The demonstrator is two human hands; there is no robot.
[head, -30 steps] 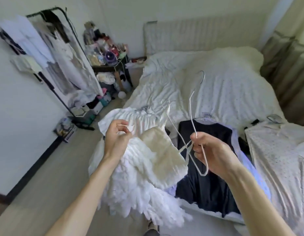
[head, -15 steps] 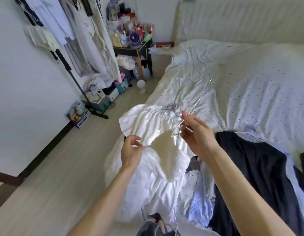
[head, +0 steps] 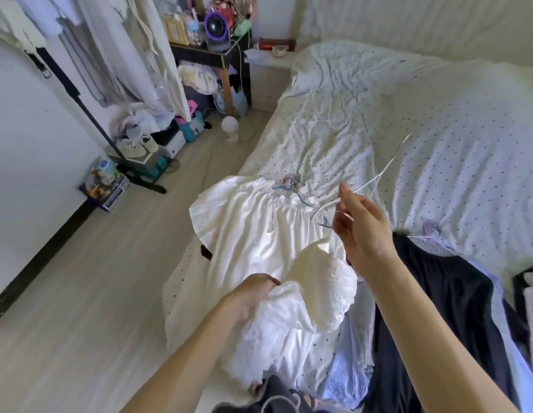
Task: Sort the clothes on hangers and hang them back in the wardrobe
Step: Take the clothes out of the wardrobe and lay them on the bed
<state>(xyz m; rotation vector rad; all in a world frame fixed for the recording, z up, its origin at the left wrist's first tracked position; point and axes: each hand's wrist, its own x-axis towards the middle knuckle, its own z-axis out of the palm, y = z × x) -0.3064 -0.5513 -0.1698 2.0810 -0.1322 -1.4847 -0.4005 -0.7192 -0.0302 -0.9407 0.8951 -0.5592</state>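
Our right hand (head: 360, 231) pinches a thin wire hanger (head: 392, 160); just below, our left hand (head: 253, 296) grips a frilly white garment (head: 318, 293) — probably to thread it on.

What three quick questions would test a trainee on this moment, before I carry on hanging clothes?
1. True or false: the right hand pinches a wire hanger.
2. The left hand grips: A the white ruffled top, B a shoe, C a fan.
3. Fill in: the dark garment lies on the ____.
Key: 1 true; 2 A; 3 bed.
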